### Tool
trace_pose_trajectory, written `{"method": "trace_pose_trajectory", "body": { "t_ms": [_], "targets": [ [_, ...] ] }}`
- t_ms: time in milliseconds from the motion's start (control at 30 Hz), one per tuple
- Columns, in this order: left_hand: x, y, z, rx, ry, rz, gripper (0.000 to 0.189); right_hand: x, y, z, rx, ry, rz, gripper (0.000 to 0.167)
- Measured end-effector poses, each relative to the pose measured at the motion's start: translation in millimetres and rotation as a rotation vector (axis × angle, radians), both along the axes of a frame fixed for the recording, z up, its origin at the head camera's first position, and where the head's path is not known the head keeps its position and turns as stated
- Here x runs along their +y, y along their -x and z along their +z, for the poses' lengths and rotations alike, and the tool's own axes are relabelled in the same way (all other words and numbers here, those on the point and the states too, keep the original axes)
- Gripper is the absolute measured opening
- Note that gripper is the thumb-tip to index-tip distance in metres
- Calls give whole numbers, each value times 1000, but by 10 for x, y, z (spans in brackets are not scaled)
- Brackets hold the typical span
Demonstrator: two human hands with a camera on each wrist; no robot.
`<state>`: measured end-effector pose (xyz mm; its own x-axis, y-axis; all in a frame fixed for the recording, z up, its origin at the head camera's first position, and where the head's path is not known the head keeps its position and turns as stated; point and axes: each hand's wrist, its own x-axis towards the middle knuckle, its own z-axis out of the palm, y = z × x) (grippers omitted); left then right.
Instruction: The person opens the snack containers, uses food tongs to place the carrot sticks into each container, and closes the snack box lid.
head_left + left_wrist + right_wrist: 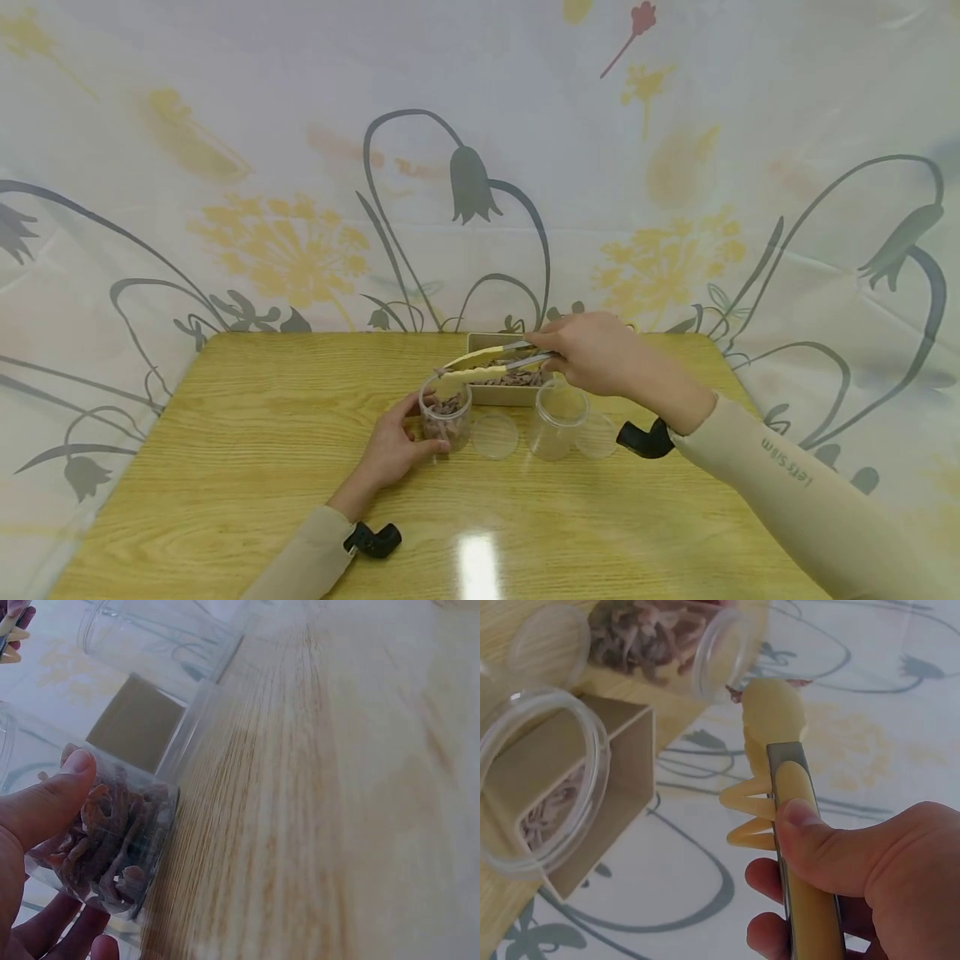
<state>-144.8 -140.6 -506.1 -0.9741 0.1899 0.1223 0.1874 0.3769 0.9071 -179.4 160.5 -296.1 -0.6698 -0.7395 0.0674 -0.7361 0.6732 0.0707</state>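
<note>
My left hand (393, 446) grips a clear plastic jar (460, 429) standing on the table, thumb and fingers around its side. Brown dried strips (112, 832) fill its lower part. My right hand (592, 350) holds yellow-tipped tongs (795, 825), thumb pressing one arm. The tongs' tips are over the jar's open mouth, and a small piece of strip (802, 682) sticks out from between them. Behind the jars is a beige rectangular box (506, 397) with more brown strips inside. A second clear jar (551, 437) stands open under my right hand, with no strips visible in it.
Two clear round lids lie flat on the wooden table (300, 417): one lid (495, 436) between the jars, another lid (598, 436) right of the second jar. A patterned cloth (480, 250) hangs behind the table. Each wrist carries a black camera mount (372, 540).
</note>
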Motion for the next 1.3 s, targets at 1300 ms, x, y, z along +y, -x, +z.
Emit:
{"method": "trace_pose_trajectory", "body": {
  "t_ms": [1300],
  "targets": [
    [-30,-28,23,9,-2,25,77,0,-37,-81,-40,26,-37,53]
  ]
}}
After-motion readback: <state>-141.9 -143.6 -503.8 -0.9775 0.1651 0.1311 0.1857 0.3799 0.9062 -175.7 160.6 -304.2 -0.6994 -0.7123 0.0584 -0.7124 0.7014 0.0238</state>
